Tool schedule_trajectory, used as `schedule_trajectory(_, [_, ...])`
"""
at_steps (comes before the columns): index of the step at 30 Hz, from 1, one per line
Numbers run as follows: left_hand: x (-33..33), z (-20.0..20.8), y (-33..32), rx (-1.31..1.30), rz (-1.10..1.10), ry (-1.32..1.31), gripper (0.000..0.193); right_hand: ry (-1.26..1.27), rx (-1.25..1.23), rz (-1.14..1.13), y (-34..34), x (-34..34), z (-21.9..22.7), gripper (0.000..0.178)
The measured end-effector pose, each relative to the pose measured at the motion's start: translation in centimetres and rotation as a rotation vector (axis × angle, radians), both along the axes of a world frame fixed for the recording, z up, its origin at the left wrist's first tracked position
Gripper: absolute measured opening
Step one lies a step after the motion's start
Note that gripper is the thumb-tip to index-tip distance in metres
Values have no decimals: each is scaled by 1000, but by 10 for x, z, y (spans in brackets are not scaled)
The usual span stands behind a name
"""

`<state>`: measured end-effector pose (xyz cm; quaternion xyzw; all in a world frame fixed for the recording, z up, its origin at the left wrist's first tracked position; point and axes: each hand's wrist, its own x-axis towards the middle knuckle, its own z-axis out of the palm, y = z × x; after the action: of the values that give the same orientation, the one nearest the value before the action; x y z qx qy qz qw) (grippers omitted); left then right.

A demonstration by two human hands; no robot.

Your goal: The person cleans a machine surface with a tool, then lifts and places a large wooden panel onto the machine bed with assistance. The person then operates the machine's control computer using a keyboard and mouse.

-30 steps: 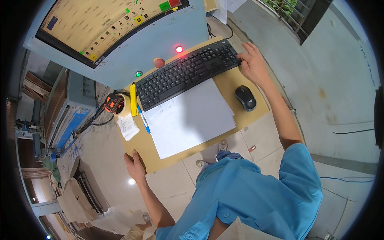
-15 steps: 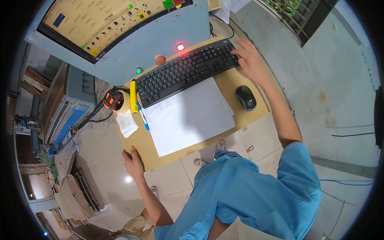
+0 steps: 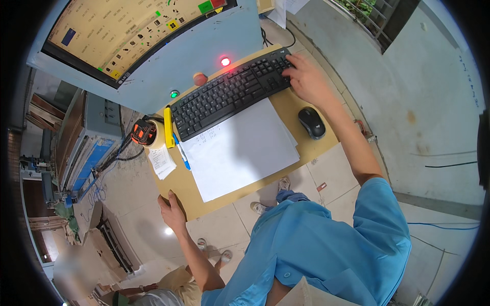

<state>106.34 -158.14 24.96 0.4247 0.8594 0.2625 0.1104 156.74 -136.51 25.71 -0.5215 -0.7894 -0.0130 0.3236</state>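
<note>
Head view | right hand [image 3: 308,81] unclenched, nothing held, fingers over right end of black keyboard [image 3: 232,94], along far edge of tan board [image 3: 184,188] | left hand [image 3: 173,214] at near-left corner, grip: can't tell | I'd tap 1 key at a time

Head-worn fisheye looks down over the tabletop [image 3: 287,108].
</note>
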Motion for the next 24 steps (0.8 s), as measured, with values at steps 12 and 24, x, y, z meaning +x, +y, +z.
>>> schedule_trajectory(12, [-2, -2, -4, -21, 26, 105, 56, 36, -75, -181, -12, 29, -6, 27])
schedule_trajectory(24, [-1, 9, -7, -43, -12, -10, 63, 774, -224, -345, -134, -40, 11, 48])
